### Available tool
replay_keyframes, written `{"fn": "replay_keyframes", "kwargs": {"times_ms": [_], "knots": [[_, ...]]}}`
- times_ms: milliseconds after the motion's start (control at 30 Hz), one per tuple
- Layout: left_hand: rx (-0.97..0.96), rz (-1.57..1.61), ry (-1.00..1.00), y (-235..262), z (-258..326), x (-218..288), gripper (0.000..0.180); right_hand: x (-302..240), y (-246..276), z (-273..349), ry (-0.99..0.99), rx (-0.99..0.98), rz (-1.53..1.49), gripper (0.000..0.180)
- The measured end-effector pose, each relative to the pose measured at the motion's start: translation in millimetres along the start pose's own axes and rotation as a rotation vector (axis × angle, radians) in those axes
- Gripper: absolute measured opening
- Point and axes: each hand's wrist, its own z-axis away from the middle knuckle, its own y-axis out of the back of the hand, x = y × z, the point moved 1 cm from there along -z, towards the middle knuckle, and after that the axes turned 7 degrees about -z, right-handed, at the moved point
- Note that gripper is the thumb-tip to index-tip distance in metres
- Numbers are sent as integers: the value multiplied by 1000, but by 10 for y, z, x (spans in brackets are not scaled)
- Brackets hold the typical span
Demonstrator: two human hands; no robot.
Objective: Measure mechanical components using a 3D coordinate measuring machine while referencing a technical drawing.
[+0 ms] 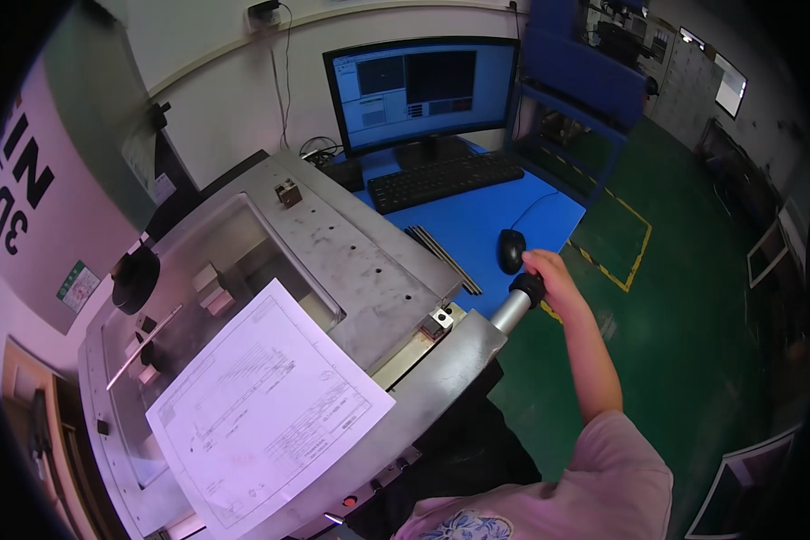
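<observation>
My right hand (549,274) is wrapped around the black knob (528,286) at the end of a silver cylindrical handle (511,310), fingers closed over it. The handle sticks out from the right corner of the grey metal measuring machine (369,270) in front of me, just past the edge of the blue tabletop (486,225). My left hand is out of view, so I cannot tell how it stands

Just beside my right hand, on the tabletop, sits a black computer mouse (510,250), its cable running back toward the black keyboard (445,180). Behind the keyboard stands a monitor (423,90) with a lit screen. Two dark slim bars (445,259) lie side by side on the tabletop between the machine and the mouse

On the machine's flat top lies a white sheet with a technical drawing (265,405), tilted, partly covering the glass window (216,297) set into the plate. Through the glass I see small pale blocks (211,288) and a thin metal rod (144,346). A black round knob (136,277) sits at the machine's left edge, and a red button (349,501) shows on its front near me

To the right the floor (684,315) is green with yellow marking lines (621,261), and a blue metal frame (585,99) stands beyond the tabletop
</observation>
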Motion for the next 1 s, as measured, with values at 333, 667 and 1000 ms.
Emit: {"fn": "replay_keyframes", "kwargs": {"times_ms": [333, 667, 1000], "knots": [[5, -36, -44, -223, 60, 101, 40, 230, 100, 177, -273, 105, -38, 21], [0, -99, -92, -408, 205, 157, 40, 72, 115, 206, -204, 104, -28, 21], [15, -155, -165, -535, 299, 337, 40, -41, 71, 170, -152, 56, -80, 23]]}}
